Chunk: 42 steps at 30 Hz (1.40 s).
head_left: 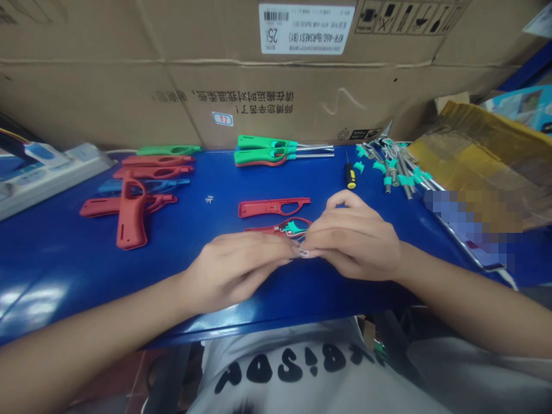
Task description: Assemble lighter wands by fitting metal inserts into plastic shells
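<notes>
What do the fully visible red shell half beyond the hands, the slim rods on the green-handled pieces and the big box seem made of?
Red shell half: probably moulded plastic, low-sheen; even colour and thin rims suggest it.
Slim rods: likely metal, polished-looking, being silvery with bright streaks; which metal is unclear.
Big box: apparently cardboard, matte; brown, printed, creased surface.

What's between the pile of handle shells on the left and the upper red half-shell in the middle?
A small cluster of silvery bits, probably screws, lies on the blue tabletop between them, as the head view shows.
</notes>
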Motion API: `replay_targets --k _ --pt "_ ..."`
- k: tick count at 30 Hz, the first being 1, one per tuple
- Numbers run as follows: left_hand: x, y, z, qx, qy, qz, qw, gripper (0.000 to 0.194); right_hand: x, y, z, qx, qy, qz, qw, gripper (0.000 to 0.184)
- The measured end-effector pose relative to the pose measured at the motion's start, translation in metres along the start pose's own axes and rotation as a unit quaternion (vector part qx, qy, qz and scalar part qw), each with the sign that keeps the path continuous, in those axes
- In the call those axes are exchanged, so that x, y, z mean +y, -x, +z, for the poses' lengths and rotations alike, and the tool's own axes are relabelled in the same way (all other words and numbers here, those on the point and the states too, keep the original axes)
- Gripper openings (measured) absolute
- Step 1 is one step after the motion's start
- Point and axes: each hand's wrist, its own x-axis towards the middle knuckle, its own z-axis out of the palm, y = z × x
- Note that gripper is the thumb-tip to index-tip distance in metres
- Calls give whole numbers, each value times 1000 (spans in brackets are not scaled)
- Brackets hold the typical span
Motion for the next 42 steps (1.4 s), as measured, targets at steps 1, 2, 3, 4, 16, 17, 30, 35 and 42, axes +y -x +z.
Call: replay_targets --k 1,2,3,4,16,17,30,35,42 --pt "0 0 0 -2 4 0 1000 45 0 0 0 0 -2 -2 1000 11" --pt "0 1 0 -3 6 -1 1000 45 0 0 -1 -1 -3 -3 1000 10" --pt "0 1 0 -4 8 -2 1000 46 0 0 -1 -3 -4 -4 1000 9" --pt "0 1 0 -5 8 -3 1000 46 0 0 -1 -6 -4 -5 1000 8" --pt "3 0 3 33 -24 -30 999 33 -1 -3 -2 6 -81 46 996 3" --pt "3 1 3 29 -23 -34 999 32 -1 -3 -2 9 -99 54 994 3" --pt "6 3 13 55 213 -193 956 40 4 -3 4 6 -243 188 952 14" --pt "6 0 14 62 298 -284 909 41 6 -3 5 -18 -235 219 947 11" --pt "1 1 14 50 312 -308 897 47 9 0 10 -8 -197 214 957 10"
